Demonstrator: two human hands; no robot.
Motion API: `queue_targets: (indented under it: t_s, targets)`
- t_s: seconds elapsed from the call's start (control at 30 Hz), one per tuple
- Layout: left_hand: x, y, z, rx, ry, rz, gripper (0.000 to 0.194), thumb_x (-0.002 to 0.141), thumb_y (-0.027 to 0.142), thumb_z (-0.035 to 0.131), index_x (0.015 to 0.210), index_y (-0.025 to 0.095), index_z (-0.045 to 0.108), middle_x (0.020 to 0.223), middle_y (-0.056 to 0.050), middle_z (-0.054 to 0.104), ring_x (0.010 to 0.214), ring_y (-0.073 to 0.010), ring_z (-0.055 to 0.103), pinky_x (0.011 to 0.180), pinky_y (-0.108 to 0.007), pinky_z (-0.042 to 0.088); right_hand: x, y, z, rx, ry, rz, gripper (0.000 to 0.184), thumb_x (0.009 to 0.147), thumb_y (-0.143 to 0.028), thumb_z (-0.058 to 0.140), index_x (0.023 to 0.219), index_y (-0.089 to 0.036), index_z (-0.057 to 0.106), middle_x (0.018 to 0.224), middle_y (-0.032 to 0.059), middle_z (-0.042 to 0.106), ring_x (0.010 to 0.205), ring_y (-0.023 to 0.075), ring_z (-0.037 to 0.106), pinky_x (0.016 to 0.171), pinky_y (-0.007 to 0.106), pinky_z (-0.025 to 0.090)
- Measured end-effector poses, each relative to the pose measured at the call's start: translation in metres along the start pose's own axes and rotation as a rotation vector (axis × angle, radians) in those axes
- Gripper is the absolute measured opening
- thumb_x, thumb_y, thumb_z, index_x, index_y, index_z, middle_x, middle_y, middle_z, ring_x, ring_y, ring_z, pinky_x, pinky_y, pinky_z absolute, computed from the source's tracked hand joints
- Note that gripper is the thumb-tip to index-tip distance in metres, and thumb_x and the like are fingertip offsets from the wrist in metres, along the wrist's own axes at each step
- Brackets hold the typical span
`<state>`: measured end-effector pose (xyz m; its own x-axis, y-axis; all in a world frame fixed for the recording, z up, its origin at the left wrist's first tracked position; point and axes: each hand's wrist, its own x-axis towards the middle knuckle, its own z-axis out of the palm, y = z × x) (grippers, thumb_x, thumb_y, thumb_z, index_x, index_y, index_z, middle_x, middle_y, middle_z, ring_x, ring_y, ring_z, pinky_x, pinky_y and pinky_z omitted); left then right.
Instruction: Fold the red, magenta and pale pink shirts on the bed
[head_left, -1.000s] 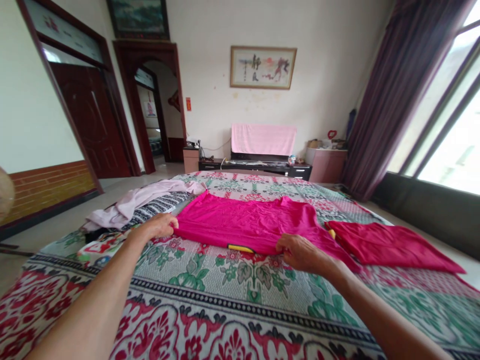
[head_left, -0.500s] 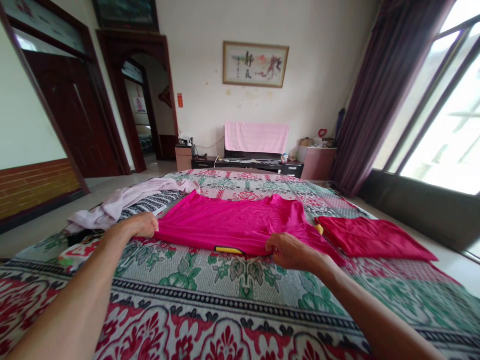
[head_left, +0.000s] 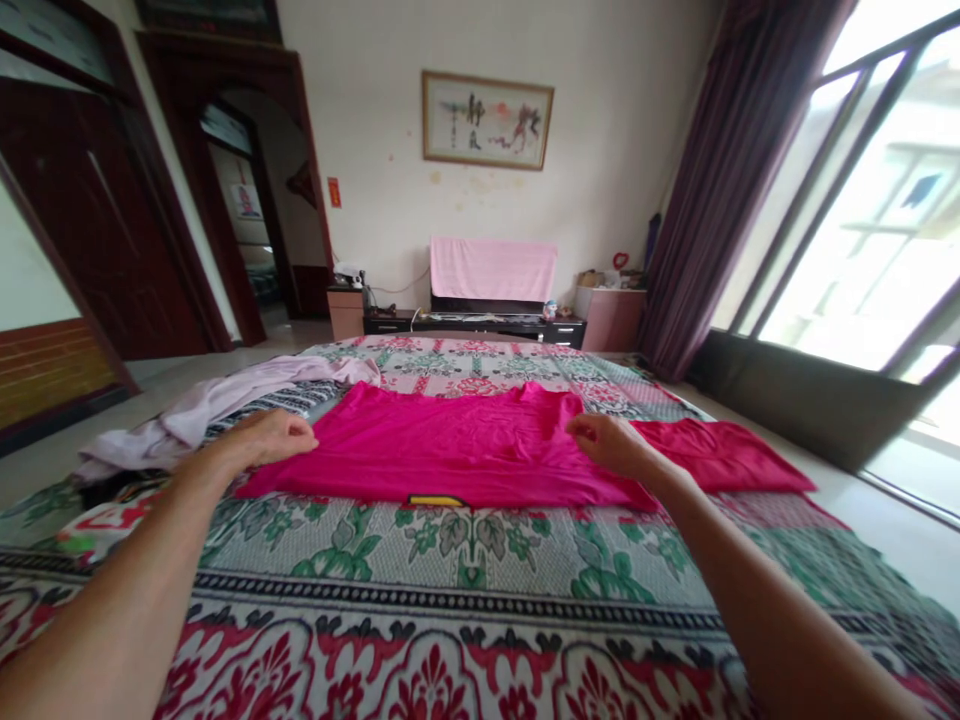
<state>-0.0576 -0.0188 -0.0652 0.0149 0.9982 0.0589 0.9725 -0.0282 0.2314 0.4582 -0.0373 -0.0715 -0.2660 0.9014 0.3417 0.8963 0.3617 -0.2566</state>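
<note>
A magenta garment point(head_left: 457, 445) lies spread flat across a floral bedspread point(head_left: 465, 560), with a yellow trim point(head_left: 437, 499) showing at its near edge. My left hand point(head_left: 274, 436) sits at the garment's left edge, its fingers curled down onto the fabric. Over the garment's right side, near its far corner, my right hand point(head_left: 611, 444) has its fingers bent and pinched on the cloth. Both forearms reach in from the bottom corners.
A folded red garment point(head_left: 724, 458) lies to the right of the magenta one. A pile of pale pink and striped clothes point(head_left: 202, 405) lies at the left. Beyond the bed are a low cabinet with a pink towel point(head_left: 493, 268), a doorway on the left and curtained windows on the right.
Both hands have moved from the garment's near edge farther up its sides, the right one the most. The garment lies flatter and wider. The view has turned to the right.
</note>
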Motion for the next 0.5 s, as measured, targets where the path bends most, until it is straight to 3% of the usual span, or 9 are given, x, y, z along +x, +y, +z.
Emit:
queue_targets:
  t_s: [0.13,0.27,0.4,0.5]
  targets:
    - [0.009,0.034,0.022,0.103,0.185,0.149,0.039,0.076,0.039,0.046,0.095,0.021,0.075,0.093,-0.006,0.074,0.086,-0.0235,0.067,0.08,-0.03,0.048,-0.005,0.031,0.001,-0.073,-0.015,0.074,0.036,0.071,-0.006,0.047,0.094,-0.017,0.073,0.093,0.0089,0.073,0.079,0.0183,0.065,0.073,0.027,0.047]
    - [0.016,0.061,0.064,0.025,0.284,0.37,0.044,0.083,0.045,0.044,0.105,0.019,0.072,0.108,-0.009,0.071,0.101,-0.0226,0.065,0.096,-0.031,0.046,-0.008,0.034,0.015,-0.123,-0.008,0.095,0.037,0.079,-0.011,0.048,0.109,-0.015,0.069,0.102,0.0116,0.071,0.09,0.0202,0.065,0.081,0.027,0.045]
    - [0.02,0.067,0.099,0.014,0.312,0.426,0.047,0.083,0.048,0.048,0.112,0.017,0.069,0.12,-0.011,0.066,0.115,-0.024,0.059,0.105,-0.035,0.042,-0.008,0.027,0.029,-0.176,-0.034,0.178,0.036,0.086,-0.02,0.049,0.117,-0.01,0.063,0.106,0.0152,0.068,0.094,0.0215,0.064,0.081,0.027,0.044]
    - [0.023,0.064,0.113,0.045,0.303,0.412,0.048,0.087,0.047,0.045,0.116,0.016,0.067,0.128,-0.014,0.062,0.12,-0.0261,0.056,0.108,-0.04,0.04,-0.008,0.024,0.036,-0.211,-0.005,0.229,0.034,0.088,-0.026,0.049,0.115,-0.011,0.062,0.105,0.0143,0.069,0.095,0.0222,0.064,0.08,0.027,0.043]
